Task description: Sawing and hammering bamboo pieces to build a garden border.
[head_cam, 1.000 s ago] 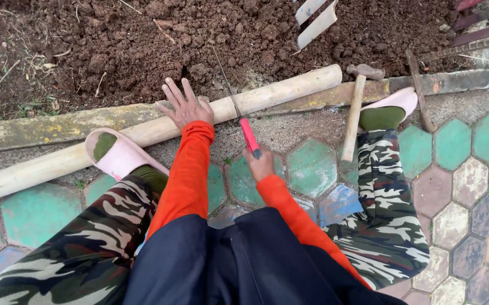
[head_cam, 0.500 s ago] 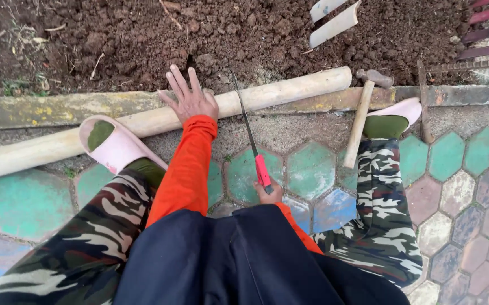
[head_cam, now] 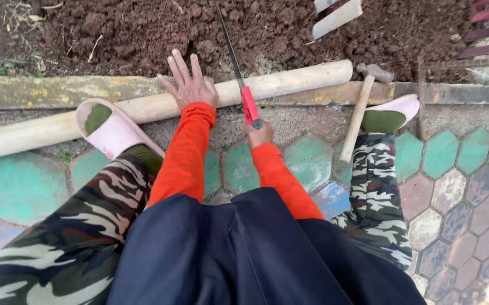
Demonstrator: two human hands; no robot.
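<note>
A long pale wooden pole (head_cam: pixel 289 82) lies across a concrete curb between soil and tiled paving. My left hand (head_cam: pixel 189 85) presses flat on the pole with fingers spread. My right hand (head_cam: pixel 259 134) grips the red handle of a thin-bladed saw (head_cam: pixel 249 104). Its blade crosses the pole just right of my left hand and points out over the soil. My legs in camouflage trousers are spread either side, and my left foot in a pink slipper (head_cam: pixel 111 129) rests against the pole.
A hammer (head_cam: pixel 362 103) with a wooden handle leans on the curb at right, beside my other pink slipper (head_cam: pixel 396 110). Pale wooden slats (head_cam: pixel 337 17) lie on the dark soil (head_cam: pixel 142 28) at top. Hexagonal green and grey tiles (head_cam: pixel 442 152) cover the ground.
The saw has been pushed forward again after being drawn back, so the blade now reaches far over the soil. My left hand has stayed pressed on the pole.
</note>
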